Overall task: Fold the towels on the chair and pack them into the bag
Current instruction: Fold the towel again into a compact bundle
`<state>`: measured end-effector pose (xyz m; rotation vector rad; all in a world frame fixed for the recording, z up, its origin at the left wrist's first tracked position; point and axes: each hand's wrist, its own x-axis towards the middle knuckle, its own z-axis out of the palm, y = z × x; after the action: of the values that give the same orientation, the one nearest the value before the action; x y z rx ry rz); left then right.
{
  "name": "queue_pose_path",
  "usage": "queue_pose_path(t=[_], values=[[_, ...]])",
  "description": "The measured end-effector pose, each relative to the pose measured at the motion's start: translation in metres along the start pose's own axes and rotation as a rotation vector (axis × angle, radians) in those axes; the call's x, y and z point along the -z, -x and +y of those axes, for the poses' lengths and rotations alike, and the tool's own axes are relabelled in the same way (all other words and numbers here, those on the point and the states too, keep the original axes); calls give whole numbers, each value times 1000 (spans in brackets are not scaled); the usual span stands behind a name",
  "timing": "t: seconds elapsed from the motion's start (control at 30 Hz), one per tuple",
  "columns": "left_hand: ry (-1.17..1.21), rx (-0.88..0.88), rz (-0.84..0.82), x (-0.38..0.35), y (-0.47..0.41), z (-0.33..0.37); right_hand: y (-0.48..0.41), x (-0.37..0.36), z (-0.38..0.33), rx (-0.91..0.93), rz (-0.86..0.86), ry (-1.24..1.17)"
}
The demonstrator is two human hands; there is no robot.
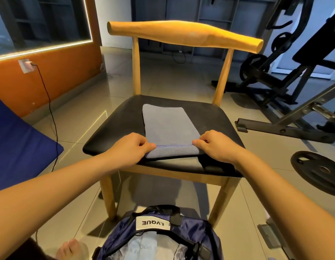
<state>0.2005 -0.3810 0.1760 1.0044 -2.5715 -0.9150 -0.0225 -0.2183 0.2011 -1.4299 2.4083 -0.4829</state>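
Note:
A grey-blue towel (168,124) lies folded lengthwise on the black seat of a wooden chair (114,126). Its near end is lifted and doubled over at the seat's front edge. My left hand (133,145) pinches the towel's near left corner, and my right hand (213,144) pinches the near right corner. A navy bag (189,231) with a white label stands open on the floor below the chair, showing pale blue cloth inside.
Black gym equipment (286,87) and a weight plate (318,170) stand on the tiled floor to the right. A blue mat (18,147) lies at the left, with a black cable (50,109) running down from a wall socket. My bare foot (69,248) is by the bag.

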Motion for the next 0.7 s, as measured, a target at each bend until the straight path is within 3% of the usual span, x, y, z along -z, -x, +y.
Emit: queue_pose_path(t=[0.23,0.37,0.5,0.6,0.7], values=[[-192,-40,124,-1,-2,5,-6,-4,4,-73,95,-24],[-258,-334,321,2,1,1,-1,-12,5,13,317,-48],[-484,-683,238,-3,3,-4,3,-18,5,144,362,-4],[-620,-765,225,-8,4,-6,4,-17,10,167,313,-70],[-601,-748,211,-9,7,-8,7,-14,15,191,259,-61]])
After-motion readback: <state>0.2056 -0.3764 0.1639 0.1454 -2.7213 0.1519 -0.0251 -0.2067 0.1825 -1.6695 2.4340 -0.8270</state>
